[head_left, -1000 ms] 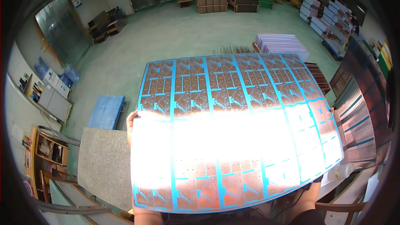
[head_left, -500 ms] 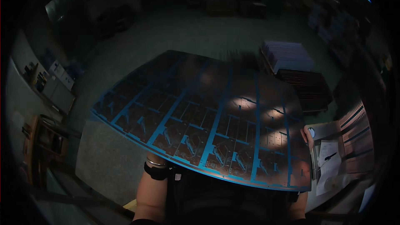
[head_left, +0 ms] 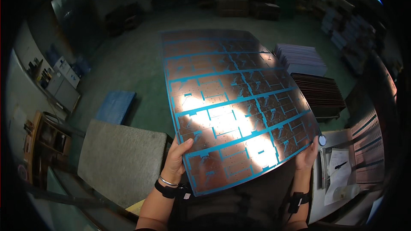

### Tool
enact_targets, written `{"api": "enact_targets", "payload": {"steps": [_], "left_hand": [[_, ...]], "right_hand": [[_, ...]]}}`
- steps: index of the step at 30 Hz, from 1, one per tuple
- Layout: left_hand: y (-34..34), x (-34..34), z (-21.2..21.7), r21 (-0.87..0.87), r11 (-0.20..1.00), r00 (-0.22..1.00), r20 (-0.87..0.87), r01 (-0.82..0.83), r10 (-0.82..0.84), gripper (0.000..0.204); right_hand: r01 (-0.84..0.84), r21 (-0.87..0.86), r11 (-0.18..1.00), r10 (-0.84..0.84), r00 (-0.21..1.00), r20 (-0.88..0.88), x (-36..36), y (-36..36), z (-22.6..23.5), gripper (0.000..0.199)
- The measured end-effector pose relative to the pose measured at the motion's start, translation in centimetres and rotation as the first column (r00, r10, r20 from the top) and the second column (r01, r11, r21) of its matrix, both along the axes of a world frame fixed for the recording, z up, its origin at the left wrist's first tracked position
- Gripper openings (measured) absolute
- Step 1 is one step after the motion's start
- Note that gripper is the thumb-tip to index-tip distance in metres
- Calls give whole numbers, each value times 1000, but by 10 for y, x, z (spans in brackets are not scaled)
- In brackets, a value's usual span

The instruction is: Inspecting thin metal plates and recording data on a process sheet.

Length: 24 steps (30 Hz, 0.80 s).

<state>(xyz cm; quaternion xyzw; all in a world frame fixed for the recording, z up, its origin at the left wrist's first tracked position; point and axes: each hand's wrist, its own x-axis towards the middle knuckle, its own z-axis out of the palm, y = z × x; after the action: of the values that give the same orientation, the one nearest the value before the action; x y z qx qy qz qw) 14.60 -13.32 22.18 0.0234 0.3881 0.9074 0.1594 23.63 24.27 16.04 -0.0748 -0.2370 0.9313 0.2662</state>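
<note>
The left hand (head_left: 174, 159) and right hand (head_left: 306, 157) close on the near left edge and near right corner of the panel (head_left: 233, 105), a likely stiff, easily scratched sheet best held by its margins, aloft right of the grey surface (head_left: 120, 158).

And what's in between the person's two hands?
The big copper-coloured panel with blue lines, seen in the head view. The left hand's thumb rests on it; the right hand is at its other side.

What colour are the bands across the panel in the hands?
The bands are bright blue, against the copper-brown panel; best seen in the head view.
</note>
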Motion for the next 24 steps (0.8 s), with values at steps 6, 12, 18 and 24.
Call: {"api": "enact_targets", "payload": {"steps": [6,12,18,24], "left_hand": [[-30,-6,-5,-134,989,997,52,69,-63,55],[-34,-20,5,-207,978,999,29,20,-14,65],[-57,-37,6,-22,997,997,21,80,-80,51],[-38,-32,-27,328,944,992,-99,-42,79,62]], "right_hand": [[-98,201,975,95,995,20,26,63,-6,67],[-206,382,901,116,963,245,35,67,-11,65],[-429,662,614,158,889,429,40,59,-4,23],[-134,504,853,29,977,210,16,1,1,46]]}}
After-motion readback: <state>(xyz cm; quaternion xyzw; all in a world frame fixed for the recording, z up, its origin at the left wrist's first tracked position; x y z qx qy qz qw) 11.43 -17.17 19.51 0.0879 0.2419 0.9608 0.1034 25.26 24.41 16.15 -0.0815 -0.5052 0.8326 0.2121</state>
